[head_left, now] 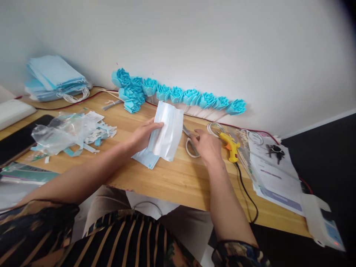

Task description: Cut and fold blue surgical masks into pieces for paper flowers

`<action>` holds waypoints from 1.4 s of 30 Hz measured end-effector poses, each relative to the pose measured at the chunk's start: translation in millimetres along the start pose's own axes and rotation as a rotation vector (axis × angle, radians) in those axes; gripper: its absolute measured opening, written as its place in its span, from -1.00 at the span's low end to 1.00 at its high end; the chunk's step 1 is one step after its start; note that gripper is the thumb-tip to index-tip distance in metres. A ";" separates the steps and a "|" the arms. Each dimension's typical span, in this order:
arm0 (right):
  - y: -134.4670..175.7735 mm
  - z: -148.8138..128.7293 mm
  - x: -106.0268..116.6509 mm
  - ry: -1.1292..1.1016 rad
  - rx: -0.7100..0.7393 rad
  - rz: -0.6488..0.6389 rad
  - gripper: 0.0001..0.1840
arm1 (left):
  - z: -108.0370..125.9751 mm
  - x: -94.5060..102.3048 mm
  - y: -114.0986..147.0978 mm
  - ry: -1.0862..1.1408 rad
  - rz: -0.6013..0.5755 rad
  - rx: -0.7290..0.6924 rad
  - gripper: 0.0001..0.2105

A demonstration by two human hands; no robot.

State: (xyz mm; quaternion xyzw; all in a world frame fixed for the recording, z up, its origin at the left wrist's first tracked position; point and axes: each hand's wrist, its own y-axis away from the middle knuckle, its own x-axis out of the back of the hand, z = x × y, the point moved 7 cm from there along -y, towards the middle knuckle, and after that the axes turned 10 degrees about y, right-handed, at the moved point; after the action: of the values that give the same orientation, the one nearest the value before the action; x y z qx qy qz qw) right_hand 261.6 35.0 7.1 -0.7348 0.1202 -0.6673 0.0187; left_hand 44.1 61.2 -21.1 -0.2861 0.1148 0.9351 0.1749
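Observation:
My left hand [144, 137] grips a pale blue and white face mask [168, 131], thumb on its front. The mask is held up over the table, slightly unfolded, with no ear loops showing. Beneath it another light blue piece of mask [147, 158] lies on the wood. My right hand [207, 144] is at a pair of scissors [191, 149], with bent fingers at the handles. The blades point away to the left, and part of the handles is hidden by the hand. Just right of that hand rests a yellow hot glue gun [230, 146].
Blue handmade flowers [191, 97] on sticks line the wall. A stack of masks [57, 76] sits at the back left, with a plastic bag [59, 131] and cut scraps [101, 133] nearer. Papers [274, 170], keys [275, 152] and a power strip [319, 218] are right.

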 end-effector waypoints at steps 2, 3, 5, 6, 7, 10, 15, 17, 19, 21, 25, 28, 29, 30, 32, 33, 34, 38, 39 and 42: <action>-1.7 0.5 5.0 -0.281 -0.022 0.097 -0.65 | -1.1 -1.2 0.6 -0.024 -0.015 0.004 -0.45; -2.4 -0.9 2.8 -0.489 -0.027 0.095 -0.62 | -2.2 -2.2 0.9 -0.035 -0.026 0.011 -0.45; -2.7 -11.7 -12.9 -0.946 -0.026 -0.058 -0.47 | -5.0 -5.6 1.6 -0.049 -0.064 0.028 -0.43; -1.2 -20.9 -22.8 -1.136 -0.022 -0.175 -0.42 | -6.6 -7.7 2.0 -0.053 -0.090 0.036 -0.42; 1.2 -30.2 -31.4 -1.276 -0.018 -0.275 -0.40 | -7.8 -10.1 2.4 -0.057 -0.122 0.038 -0.42; 5.6 -43.1 -44.4 -1.410 -0.021 -0.305 -0.53 | -9.2 -15.7 2.3 -0.095 -0.213 0.005 -0.46; 5.7 -23.7 -29.8 -1.174 -0.088 0.118 -0.59 | -10.0 -11.9 -4.6 -0.171 -0.224 -0.062 -0.56; 9.5 -16.8 -10.4 -0.946 -0.078 0.298 -0.55 | -10.4 -7.4 -7.9 -0.196 -0.176 -0.075 -0.63; 15.9 -14.4 10.2 -0.732 -0.061 0.447 -0.51 | -10.0 -2.9 -9.9 -0.209 -0.116 -0.086 -0.70; 21.6 -14.0 24.6 -0.650 -0.043 0.539 -0.50 | -10.3 0.0 -10.6 -0.196 -0.072 -0.082 -0.75; 17.5 -15.6 17.9 -0.788 -0.017 0.436 -0.54 | -17.1 -1.7 -9.0 -0.103 -0.081 0.028 -0.67; 6.3 -15.9 -5.6 -1.097 -0.037 0.237 -0.61 | -19.3 -4.0 -6.4 -0.085 -0.103 0.086 -0.62; 3.0 -15.7 -12.2 -1.177 -0.051 0.178 -0.56 | -18.8 -4.6 -5.4 -0.117 -0.109 0.090 -0.61; 0.3 -14.8 -17.2 -1.233 -0.069 0.129 -0.51 | -17.9 -5.3 -4.4 -0.166 -0.119 0.088 -0.61; -2.8 -10.3 -19.6 -1.276 -0.101 0.085 -0.48 | -14.5 -7.4 -2.2 -0.287 -0.145 0.061 -0.59; -3.3 -7.2 -16.4 -1.263 -0.102 0.093 -0.48 | -12.1 -8.7 -1.1 -0.346 -0.157 0.038 -0.59; -3.0 -4.3 -10.3 -1.229 -0.086 0.120 -0.50 | -9.7 -9.8 -0.1 -0.395 -0.165 0.014 -0.58; 2.6 -11.2 20.8 -0.924 0.147 0.208 -0.59 | -4.9 -9.3 0.4 -0.482 -0.134 -0.023 -0.58; 4.2 -17.8 25.1 -0.839 0.220 0.203 -0.58 | -4.9 -8.8 0.0 -0.490 -0.125 -0.018 -0.58; 6.7 -35.6 28.1 -0.650 0.336 0.201 -0.65 | -4.6 -10.6 0.5 -0.514 -0.135 -0.016 -0.58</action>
State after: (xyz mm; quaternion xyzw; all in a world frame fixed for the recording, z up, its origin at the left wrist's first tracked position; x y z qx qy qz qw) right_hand 227.8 27.5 37.1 -0.8795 0.0684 -0.4045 0.2412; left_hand 54.4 56.4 -18.6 -0.0478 0.0397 0.9641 0.2581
